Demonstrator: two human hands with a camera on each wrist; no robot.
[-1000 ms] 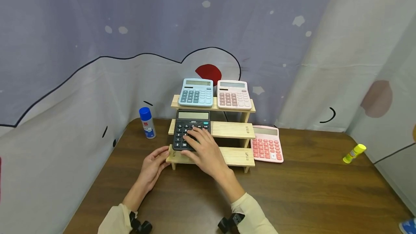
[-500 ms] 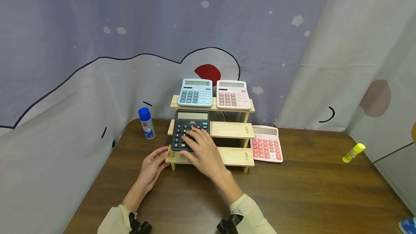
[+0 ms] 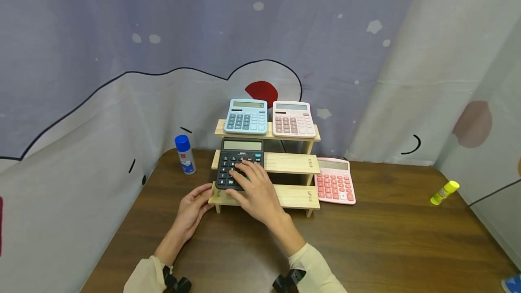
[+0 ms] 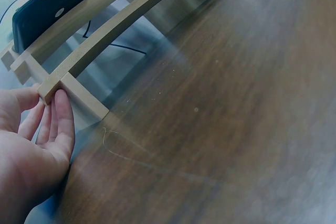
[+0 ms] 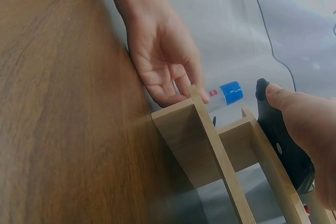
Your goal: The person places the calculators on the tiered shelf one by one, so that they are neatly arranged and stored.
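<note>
A three-tier wooden display shelf stands on the table. My left hand pinches the left end of its lowest board, thumb above and fingers below, as the left wrist view shows. A black calculator leans on the lower tiers at the left. My right hand lies over its keypad with relaxed fingers on the keys and the thumb at its lower edge, hiding several keys. On the top tier are a blue calculator showing 30 and a pale pink calculator.
A pink calculator lies behind the shelf's right side. At the left stands a bottle with a blue cap. A yellow glue stick is near the right edge of the table. A printed curtain hangs behind.
</note>
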